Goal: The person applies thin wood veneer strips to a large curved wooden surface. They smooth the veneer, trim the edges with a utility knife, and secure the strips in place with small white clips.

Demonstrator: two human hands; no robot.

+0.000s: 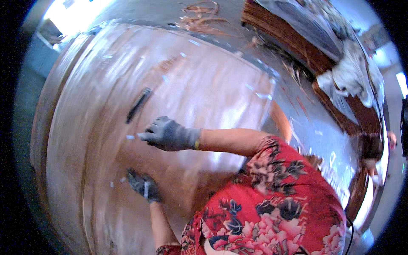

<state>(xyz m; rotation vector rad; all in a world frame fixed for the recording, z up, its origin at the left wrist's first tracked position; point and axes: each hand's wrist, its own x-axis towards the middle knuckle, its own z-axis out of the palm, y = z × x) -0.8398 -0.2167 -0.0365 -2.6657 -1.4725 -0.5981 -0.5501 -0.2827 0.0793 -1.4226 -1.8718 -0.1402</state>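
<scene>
A wide stack of brown wood veneer sheets with a glossy, streaked top spreads beneath both hands. My right hand, in a grey knit glove, hovers over or rests on the sheet with its fingers curled in; whatever they hold is hidden. Lower down, my left hand, in a darker-looking glove, lies against the sheet with fingers stretched out. A narrow pale strip shows across that glove. Just beyond my right hand a long, narrow black tool lies on the veneer, its kind blurred.
Small pale blue tape pieces dot the veneer. Brown veneer scraps litter the floor at the far side. Dark brown stacks, partly under plastic and a whitish cloth, stand at right. A curved tan piece shows beside the veneer's right edge.
</scene>
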